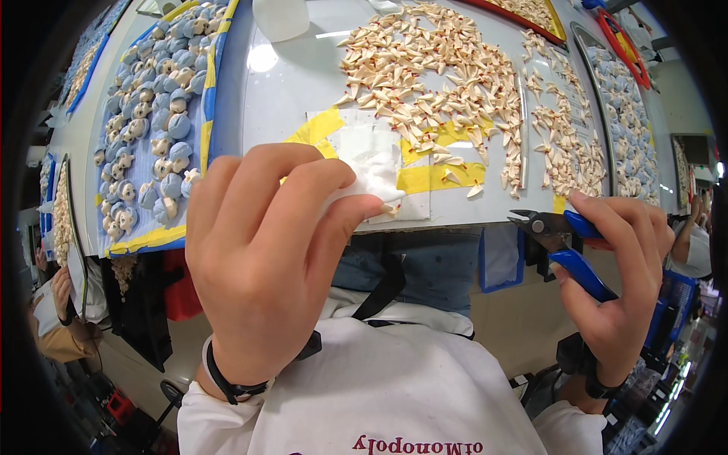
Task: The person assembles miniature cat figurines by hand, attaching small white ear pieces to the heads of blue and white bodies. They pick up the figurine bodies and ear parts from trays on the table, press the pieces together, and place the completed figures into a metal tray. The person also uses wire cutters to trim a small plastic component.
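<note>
My left hand (262, 243) is closed, thumb and forefinger pinching a crumpled white tissue (377, 176) above a white pad (415, 206) at the table's near edge. A small cream-coloured piece (392, 210) shows just beyond the thumb tip; whether it is gripped I cannot tell. In my right hand (626, 265) are side cutters (580, 274) with blue handles, their dark jaws parted and pointing left over the edge. Many small cream pointed pieces with red tips (432, 68) are heaped beyond the pad.
Yellow tape (440, 178) borders the pad. A tray of pale blue and cream figure heads (163, 114) stands at left, another tray of such heads (626, 114) at right. More cream pieces (565, 129) lie on the right. Another person's hand (62, 292) is at far left.
</note>
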`<action>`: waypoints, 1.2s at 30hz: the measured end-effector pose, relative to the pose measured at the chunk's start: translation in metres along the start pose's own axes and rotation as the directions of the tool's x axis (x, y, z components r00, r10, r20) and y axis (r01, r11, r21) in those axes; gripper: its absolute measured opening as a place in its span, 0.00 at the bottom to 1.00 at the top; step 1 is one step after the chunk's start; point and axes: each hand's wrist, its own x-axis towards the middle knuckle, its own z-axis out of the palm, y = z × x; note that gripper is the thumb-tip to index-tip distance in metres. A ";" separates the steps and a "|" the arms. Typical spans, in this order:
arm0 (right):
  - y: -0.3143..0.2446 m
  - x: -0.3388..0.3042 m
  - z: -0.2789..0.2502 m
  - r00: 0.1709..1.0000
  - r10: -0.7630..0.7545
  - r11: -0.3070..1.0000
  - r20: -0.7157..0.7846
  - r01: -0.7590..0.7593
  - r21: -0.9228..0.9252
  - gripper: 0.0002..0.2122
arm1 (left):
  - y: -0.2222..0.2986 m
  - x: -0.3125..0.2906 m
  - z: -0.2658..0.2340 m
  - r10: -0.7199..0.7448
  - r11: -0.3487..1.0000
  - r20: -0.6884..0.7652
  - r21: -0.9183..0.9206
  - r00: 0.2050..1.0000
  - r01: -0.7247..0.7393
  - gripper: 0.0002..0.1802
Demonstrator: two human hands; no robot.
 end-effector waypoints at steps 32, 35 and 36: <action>0.024 0.006 0.009 0.997 0.018 0.999 -0.071 -0.021 -0.048 0.24 | 0.002 -0.004 0.006 0.005 0.996 -0.053 0.087 0.999 0.000 0.11; 0.026 0.007 0.007 0.996 0.058 0.997 -0.066 -0.060 -0.042 0.24 | 0.005 -0.003 0.007 -0.006 0.996 -0.057 0.088 0.998 0.011 0.11; 0.027 0.007 0.006 0.995 0.065 0.997 -0.074 -0.068 -0.040 0.24 | 0.005 -0.002 0.007 -0.008 0.996 -0.055 0.087 0.998 0.013 0.11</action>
